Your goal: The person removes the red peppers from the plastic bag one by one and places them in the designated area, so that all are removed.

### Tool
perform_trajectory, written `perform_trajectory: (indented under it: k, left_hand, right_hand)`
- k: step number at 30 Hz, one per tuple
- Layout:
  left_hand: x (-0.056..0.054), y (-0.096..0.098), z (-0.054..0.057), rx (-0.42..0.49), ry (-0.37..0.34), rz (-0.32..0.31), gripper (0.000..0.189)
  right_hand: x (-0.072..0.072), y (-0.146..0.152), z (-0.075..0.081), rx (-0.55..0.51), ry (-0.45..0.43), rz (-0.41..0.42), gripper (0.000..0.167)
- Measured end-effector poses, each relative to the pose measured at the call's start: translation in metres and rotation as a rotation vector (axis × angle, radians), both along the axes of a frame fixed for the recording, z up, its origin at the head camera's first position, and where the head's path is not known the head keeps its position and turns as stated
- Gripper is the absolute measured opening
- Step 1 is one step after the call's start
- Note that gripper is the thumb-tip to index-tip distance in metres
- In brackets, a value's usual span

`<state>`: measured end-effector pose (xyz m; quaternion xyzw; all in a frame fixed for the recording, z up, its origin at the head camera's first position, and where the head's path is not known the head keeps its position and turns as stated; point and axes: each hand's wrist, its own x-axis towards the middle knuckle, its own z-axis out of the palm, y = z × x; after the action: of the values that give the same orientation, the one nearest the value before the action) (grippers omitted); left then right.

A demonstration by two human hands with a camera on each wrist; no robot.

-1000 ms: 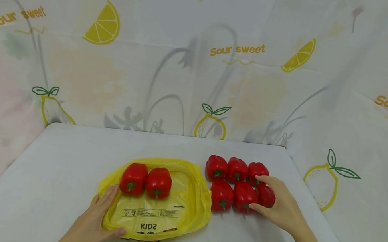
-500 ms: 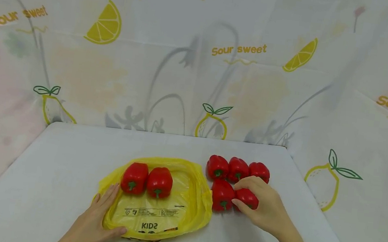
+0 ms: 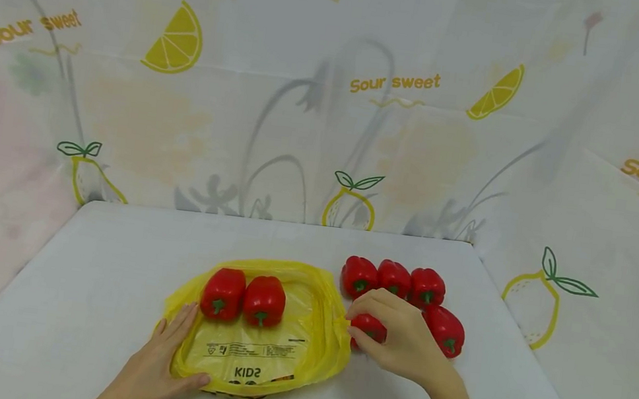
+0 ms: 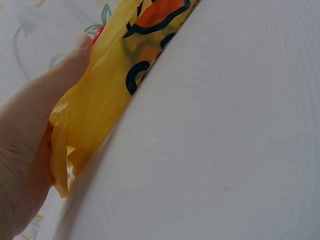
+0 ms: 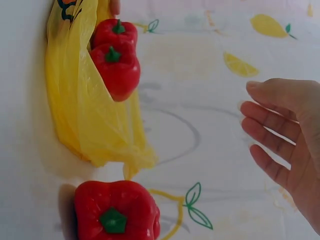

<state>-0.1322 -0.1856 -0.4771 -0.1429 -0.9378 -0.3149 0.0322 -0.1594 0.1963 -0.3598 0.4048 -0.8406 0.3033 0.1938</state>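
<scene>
Beside yellow bag (image 3: 330, 354), right hand (image 3: 401, 336) shifted to nearest red pepper (image 3: 369, 327), loosely spread, left hand (image 3: 157, 360) outspread

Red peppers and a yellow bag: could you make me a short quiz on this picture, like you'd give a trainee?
1. How many red peppers lie in the yellow bag?

2. True or false: the left hand touches the yellow bag.

3. In the right wrist view, the right hand is:
A) gripping a pepper
B) holding nothing, apart from every pepper in view
C) pinching the rim of the yellow bag

Key: 1. Two. 2. True. 3. B.
</scene>
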Motion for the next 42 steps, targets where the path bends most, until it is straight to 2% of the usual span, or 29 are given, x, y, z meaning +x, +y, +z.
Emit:
perform_trajectory:
  k: [9,14,21,26,30,36,42]
  left_hand:
    - [0.001,0.000,0.000,0.007,-0.019,0.002,0.112]
    - [0.002,0.001,0.000,0.004,-0.019,-0.001,0.112]
    - [0.002,0.001,-0.002,0.008,-0.025,-0.001,0.112]
    - [0.002,0.001,-0.001,0.001,-0.029,0.004,0.113]
    - [0.003,0.001,0.001,-0.006,-0.027,0.001,0.112]
    - [0.004,0.001,0.003,-0.013,-0.015,0.007,0.110]
    - [0.003,0.001,0.003,-0.011,-0.014,0.013,0.110]
  right_hand:
    - [-0.011,-0.030,-0.003,0.040,-0.045,0.060,0.020]
    - [-0.020,-0.048,-0.004,0.048,-0.005,0.108,0.017]
    - [-0.027,-0.069,-0.005,0.088,-0.023,0.094,0.015]
    - [-0.032,-0.081,-0.006,0.064,-0.035,0.111,0.014]
    - [-0.036,-0.091,-0.009,0.070,-0.059,0.083,0.012]
    - [-0.039,-0.105,-0.008,0.108,-0.185,0.007,0.010]
    - [-0.047,-0.115,-0.004,0.141,-0.276,-0.056,0.011]
